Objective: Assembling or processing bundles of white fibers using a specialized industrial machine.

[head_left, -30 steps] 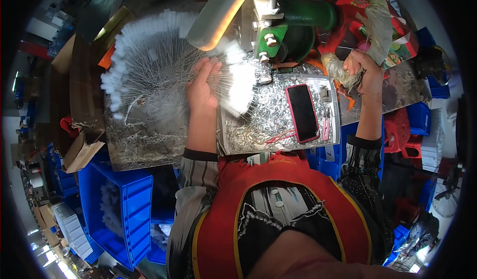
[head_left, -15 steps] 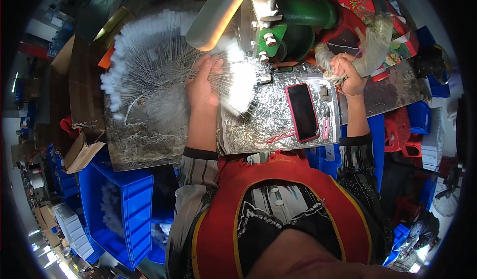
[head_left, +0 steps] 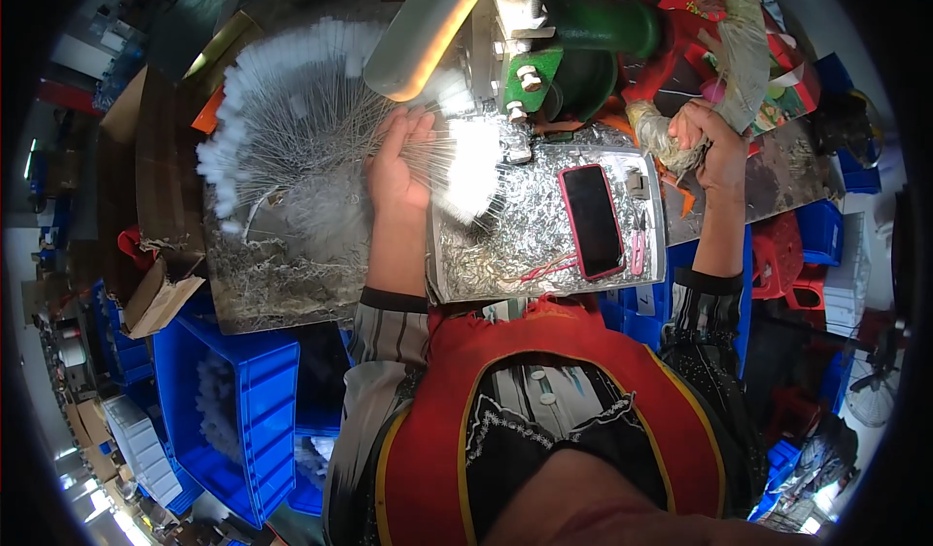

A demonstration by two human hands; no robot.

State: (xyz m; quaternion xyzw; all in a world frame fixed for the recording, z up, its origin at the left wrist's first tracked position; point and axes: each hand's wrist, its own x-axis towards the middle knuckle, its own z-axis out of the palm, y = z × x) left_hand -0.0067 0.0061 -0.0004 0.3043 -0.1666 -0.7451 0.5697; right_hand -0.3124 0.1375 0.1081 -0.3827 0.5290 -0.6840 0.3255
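My left hand (head_left: 398, 172) is closed around the thin wire stems of a bunch of brushes with white tufted ends (head_left: 471, 162). The tufts fan out to its right, beneath the bright lamp (head_left: 432, 31). Just left of that hand, a big spread of similar wire-stemmed white brushes (head_left: 292, 89) lies on the worn bench. My right hand (head_left: 717, 148) is wrapped around the end of a lever handle (head_left: 666, 136) covered in pale, dirty wrapping. That handle belongs to a green and red hand press (head_left: 607, 26) with bolted metal plates. The press's working end is partly hidden by glare and the lamp.
A foil-lined tray (head_left: 486, 264) in front of the press carries a phone (head_left: 593, 221) and small pink snips (head_left: 638, 250). Blue bins (head_left: 267, 400) stand below the bench at left, beside torn cardboard (head_left: 165, 298). Red stools (head_left: 777, 259) are at right.
My right hand has moved to the right with the wrapped lever handle, which has turned. My left hand, still around the brush stems, has hardly shifted.
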